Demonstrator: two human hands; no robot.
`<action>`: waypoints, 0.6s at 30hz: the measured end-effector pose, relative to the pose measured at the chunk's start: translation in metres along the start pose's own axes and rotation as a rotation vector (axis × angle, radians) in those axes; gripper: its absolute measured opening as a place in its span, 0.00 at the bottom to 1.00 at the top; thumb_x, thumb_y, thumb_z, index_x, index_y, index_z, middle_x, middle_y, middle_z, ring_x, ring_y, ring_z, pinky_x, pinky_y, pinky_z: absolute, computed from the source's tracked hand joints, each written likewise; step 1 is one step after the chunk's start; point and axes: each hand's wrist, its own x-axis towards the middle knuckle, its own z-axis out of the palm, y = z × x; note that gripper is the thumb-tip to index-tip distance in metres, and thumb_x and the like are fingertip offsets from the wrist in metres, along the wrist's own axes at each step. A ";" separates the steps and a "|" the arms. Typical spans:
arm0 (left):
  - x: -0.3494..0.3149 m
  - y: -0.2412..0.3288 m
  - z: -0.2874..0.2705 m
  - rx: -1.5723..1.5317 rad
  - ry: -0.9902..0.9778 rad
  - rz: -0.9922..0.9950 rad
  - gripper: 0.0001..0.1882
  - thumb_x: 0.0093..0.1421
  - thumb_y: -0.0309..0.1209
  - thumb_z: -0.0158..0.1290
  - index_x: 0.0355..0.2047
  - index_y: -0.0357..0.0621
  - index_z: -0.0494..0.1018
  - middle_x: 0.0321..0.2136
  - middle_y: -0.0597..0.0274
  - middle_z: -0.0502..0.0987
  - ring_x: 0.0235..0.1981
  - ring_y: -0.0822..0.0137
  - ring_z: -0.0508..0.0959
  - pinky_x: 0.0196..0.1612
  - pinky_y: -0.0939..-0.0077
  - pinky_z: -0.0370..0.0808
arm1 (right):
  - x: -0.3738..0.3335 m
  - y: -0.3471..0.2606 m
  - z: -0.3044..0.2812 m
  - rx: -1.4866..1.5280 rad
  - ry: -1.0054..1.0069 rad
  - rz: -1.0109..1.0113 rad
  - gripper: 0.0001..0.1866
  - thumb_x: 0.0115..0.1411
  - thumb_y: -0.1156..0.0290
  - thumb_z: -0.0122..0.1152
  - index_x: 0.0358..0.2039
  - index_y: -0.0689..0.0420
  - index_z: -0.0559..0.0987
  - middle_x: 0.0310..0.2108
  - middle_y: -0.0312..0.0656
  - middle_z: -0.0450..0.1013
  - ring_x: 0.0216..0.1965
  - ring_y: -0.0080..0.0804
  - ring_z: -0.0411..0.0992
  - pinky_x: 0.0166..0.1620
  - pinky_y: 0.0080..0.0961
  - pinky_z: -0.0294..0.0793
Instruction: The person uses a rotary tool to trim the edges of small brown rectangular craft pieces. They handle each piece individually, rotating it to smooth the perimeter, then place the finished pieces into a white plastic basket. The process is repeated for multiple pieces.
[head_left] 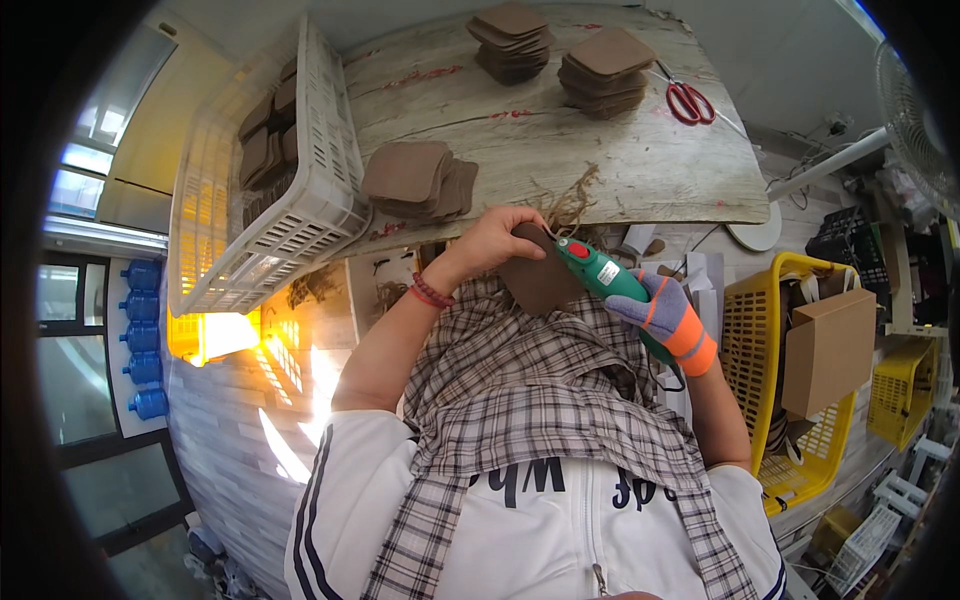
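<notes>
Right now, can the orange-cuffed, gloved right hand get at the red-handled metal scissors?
Probably not as is: the right hand grips a green handheld power tool and would likely need freeing first. The scissors' handles look uncovered on the pale wood-look table.

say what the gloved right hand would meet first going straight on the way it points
Led by the green tool it holds, the right hand would probably first meet the brown piece in the left hand; whether tool and piece touch is unclear.
</notes>
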 end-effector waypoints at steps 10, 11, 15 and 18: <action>-0.069 0.031 -0.051 -0.203 0.328 0.011 0.14 0.52 0.20 0.55 0.40 0.41 0.72 0.32 0.65 0.76 0.34 0.76 0.75 0.38 0.83 0.74 | -0.004 0.037 -0.011 0.001 0.107 -0.002 0.19 0.52 0.61 0.66 0.37 0.62 0.76 0.22 0.33 0.72 0.21 0.16 0.67 0.24 0.16 0.67; -0.082 0.044 -0.072 -0.222 0.431 0.047 0.13 0.52 0.19 0.54 0.40 0.41 0.72 0.32 0.65 0.77 0.32 0.76 0.76 0.37 0.83 0.75 | -0.006 0.041 -0.014 0.026 0.124 0.010 0.19 0.52 0.61 0.67 0.37 0.63 0.76 0.22 0.33 0.72 0.21 0.17 0.67 0.24 0.16 0.67; -0.076 0.042 -0.138 -0.213 0.658 0.127 0.13 0.53 0.17 0.53 0.40 0.40 0.71 0.34 0.63 0.77 0.34 0.74 0.76 0.38 0.82 0.75 | -0.007 0.037 -0.012 0.083 0.128 0.053 0.20 0.52 0.60 0.66 0.37 0.63 0.76 0.21 0.34 0.73 0.20 0.17 0.68 0.24 0.17 0.67; -0.055 0.009 -0.162 0.140 0.752 0.068 0.19 0.49 0.17 0.55 0.43 0.41 0.70 0.42 0.58 0.74 0.42 0.68 0.74 0.45 0.76 0.73 | 0.002 0.051 -0.016 -0.081 0.157 0.018 0.19 0.53 0.59 0.65 0.37 0.63 0.76 0.20 0.34 0.72 0.19 0.17 0.69 0.23 0.17 0.68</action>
